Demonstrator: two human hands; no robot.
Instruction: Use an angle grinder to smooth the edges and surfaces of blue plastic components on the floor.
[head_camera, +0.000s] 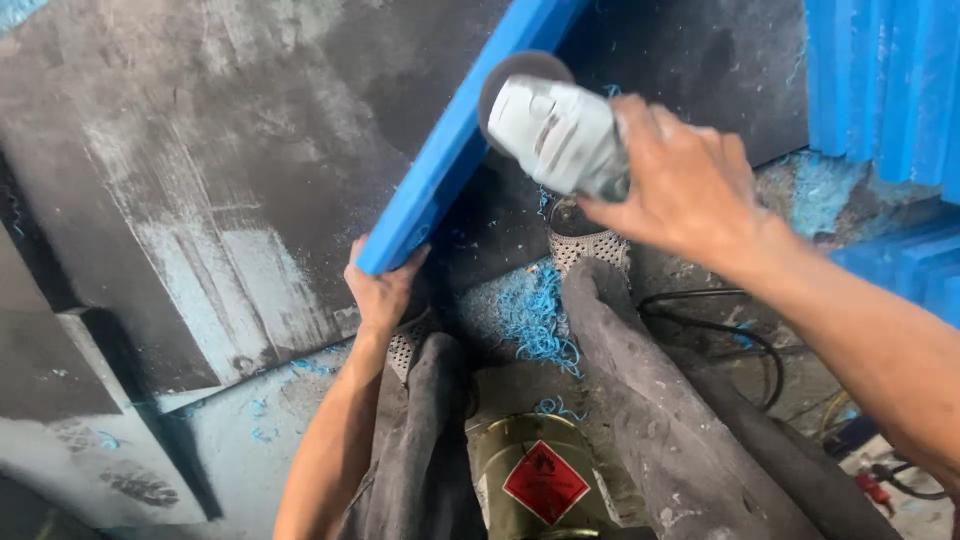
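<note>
In the head view, the left hand (383, 290) is wrapped around the near end of a long blue board (455, 140), fingers curled under its squared edge. The board is flat, smooth and matte, and it slants from the centre of the view up toward the far right. The right hand (690, 190) is clenched around the body of a pale grey angle grinder (555, 130). The grinder's dark round disc (520, 75) sits against the board's right edge, near its far part. The casing looks dusty and blurred.

Below the hands, two legs in grimy dark grey trousers (660, 400) stretch away, ending in perforated grey shoes (590, 245). Curly blue shavings (535, 315) lie in a heap between the legs on the rough, dust-streaked concrete floor (200, 200). A black cable (720, 330) loops on the floor to the right.

At the near bottom, between the knees, stands a brass-coloured metal can (530, 470) bearing a red diamond-shaped hazard label (545, 483) with a flame symbol. More blue boards (880, 90) are stacked on edge at the far right.
</note>
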